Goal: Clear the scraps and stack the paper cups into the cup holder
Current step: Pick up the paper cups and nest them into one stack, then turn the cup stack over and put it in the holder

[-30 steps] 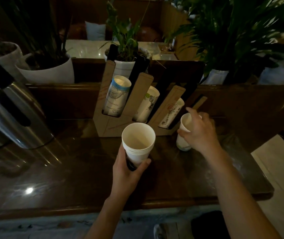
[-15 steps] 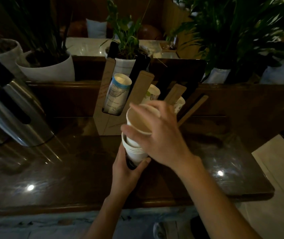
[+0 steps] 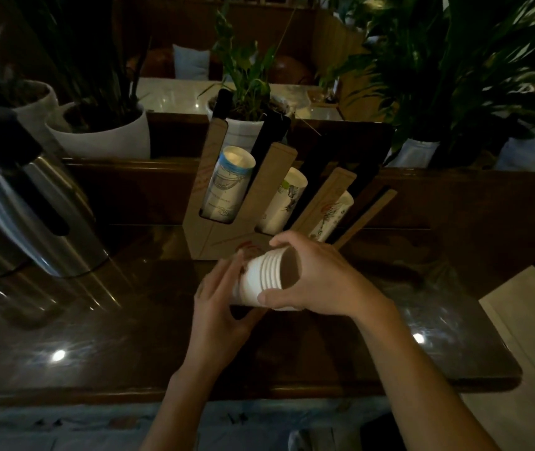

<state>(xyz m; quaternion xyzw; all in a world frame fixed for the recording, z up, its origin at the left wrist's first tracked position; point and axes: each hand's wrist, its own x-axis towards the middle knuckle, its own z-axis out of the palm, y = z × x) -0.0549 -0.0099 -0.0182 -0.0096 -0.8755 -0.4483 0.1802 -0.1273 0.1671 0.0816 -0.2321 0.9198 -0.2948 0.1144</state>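
Note:
A stack of several white paper cups (image 3: 264,277) lies tipped on its side just above the dark table, its mouth pointing right. My left hand (image 3: 219,302) grips the stack's bottom end and my right hand (image 3: 316,275) wraps around the rims. Directly behind stands the cardboard cup holder (image 3: 209,234), with slanted slots. A blue-rimmed cup stack (image 3: 228,183) fills the left slot, a printed stack (image 3: 284,203) the middle one, and a third stack (image 3: 332,216) the right one.
A steel thermos jug (image 3: 28,206) stands at the left on the glossy dark table (image 3: 97,336). White plant pots (image 3: 103,138) with leafy plants line the wooden ledge behind. The table's right end (image 3: 503,369) drops off to a pale floor.
My right hand lifted a single cup from the table's right side and set it into the stack in my left hand. Both hands then tipped the stack sideways.

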